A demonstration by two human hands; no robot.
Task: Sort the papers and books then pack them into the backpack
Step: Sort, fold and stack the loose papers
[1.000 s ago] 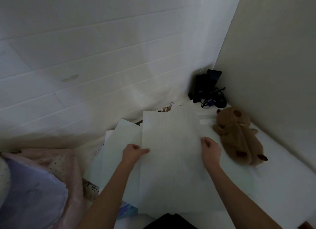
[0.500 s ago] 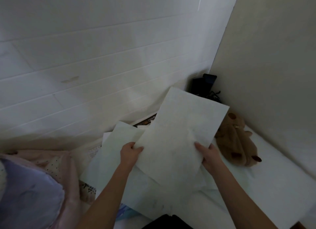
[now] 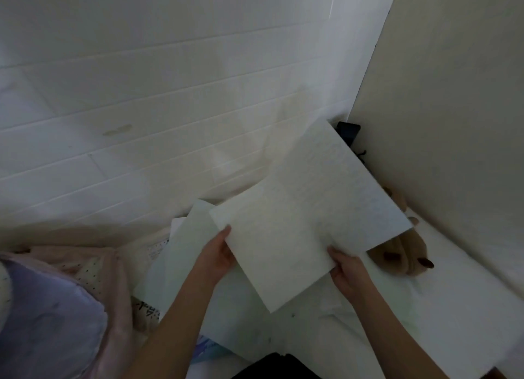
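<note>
I hold a white sheet of paper [image 3: 300, 225] raised and tilted, its far corner pointing up to the right. My left hand [image 3: 217, 255] grips its left edge. My right hand [image 3: 347, 271] pinches its lower right edge. Beneath lie more loose white papers [image 3: 184, 254] spread on the white bed surface [image 3: 453, 308]. A printed item [image 3: 147, 310] peeks out under them at the left. A dark object [image 3: 272, 368] shows at the bottom edge; I cannot tell whether it is the backpack.
A brown plush toy [image 3: 402, 254] lies right of the papers, partly hidden by the raised sheet. Black objects with cables [image 3: 350, 133] stand in the far corner. A pink and lilac pillow [image 3: 51, 316] fills the lower left. Walls close in behind and on the right.
Both hands have lifted the top sheet off the pile and turned it clockwise, so it now covers part of the plush toy and the corner.
</note>
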